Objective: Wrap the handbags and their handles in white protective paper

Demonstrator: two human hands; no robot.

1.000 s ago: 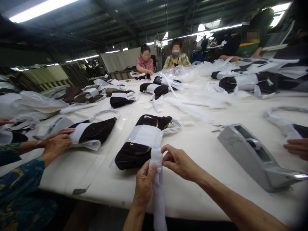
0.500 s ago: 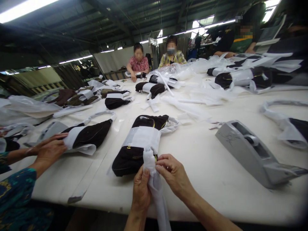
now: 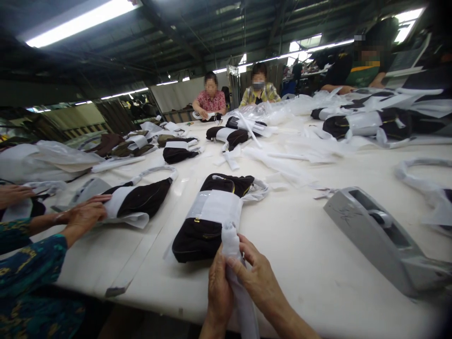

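Note:
A folded black bag [image 3: 203, 230] with a wide white paper band [image 3: 216, 208] round its middle lies on the white table [image 3: 303, 254] in front of me. A white wrapped strap [image 3: 235, 263] runs from the bag toward me over the table's near edge. My left hand [image 3: 219, 292] is closed round this strap from the left. My right hand [image 3: 259, 280] is closed on it from the right, thumb on top. Both hands press together just below the bag's near end.
A grey tape dispenser [image 3: 377, 235] stands at the right. A co-worker's hands [image 3: 83, 214] rest on another wrapped black bag [image 3: 139, 200] at the left. Several more wrapped bags, white strips and plastic cover the far table, where other people sit.
My hands have drawn closer together and slid nearer to me down the strap, now wrapping it tightly. The co-worker's hands at the left stay on their bag.

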